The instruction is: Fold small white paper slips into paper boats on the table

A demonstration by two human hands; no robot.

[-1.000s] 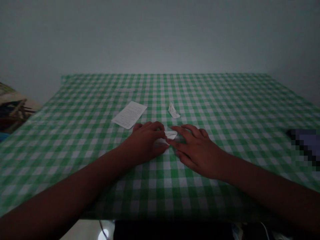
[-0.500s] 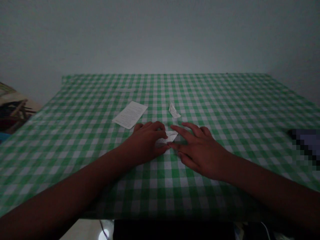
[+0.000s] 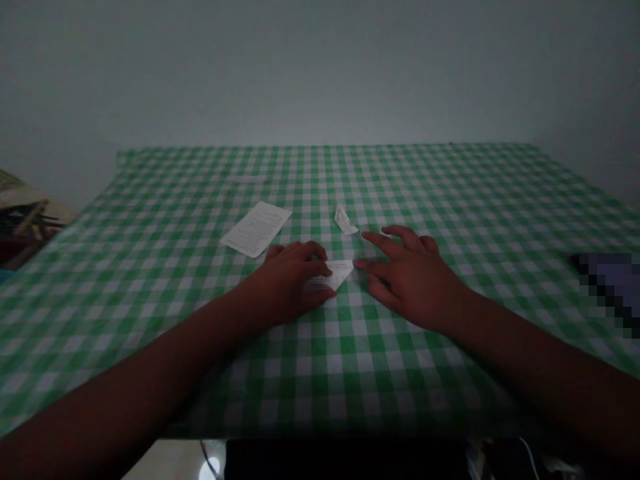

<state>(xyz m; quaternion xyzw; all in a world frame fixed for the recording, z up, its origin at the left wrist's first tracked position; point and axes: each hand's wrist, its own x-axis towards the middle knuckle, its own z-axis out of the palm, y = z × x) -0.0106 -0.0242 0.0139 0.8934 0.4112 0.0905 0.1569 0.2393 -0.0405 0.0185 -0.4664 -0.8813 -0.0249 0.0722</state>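
A folded piece of printed white paper point(image 3: 342, 272) lies on the checked cloth, its right end narrowing to a point. My left hand point(image 3: 290, 283) covers its left part, with curled fingers and thumb holding it against the table. Just right of the tip is my right hand point(image 3: 413, 280), fingers spread; one fingertip is at the paper's pointed corner, and whether it touches cannot be made out. Beyond the hands lies a small folded paper piece point(image 3: 345, 220). A flat printed sheet point(image 3: 257, 229) rests past my left hand.
A green and white checked tablecloth point(image 3: 450, 200) covers the table, which reaches back to a pale wall point(image 3: 320, 73). A dark, pixelated flat object point(image 3: 610, 287) lies at the right edge. Wooden-looking items point(image 3: 33, 220) are beyond the table's left side.
My right hand has slid right and away from me, from over the paper to its tip, its fingers spreading. More of the folded paper shows. My left hand stays in place.
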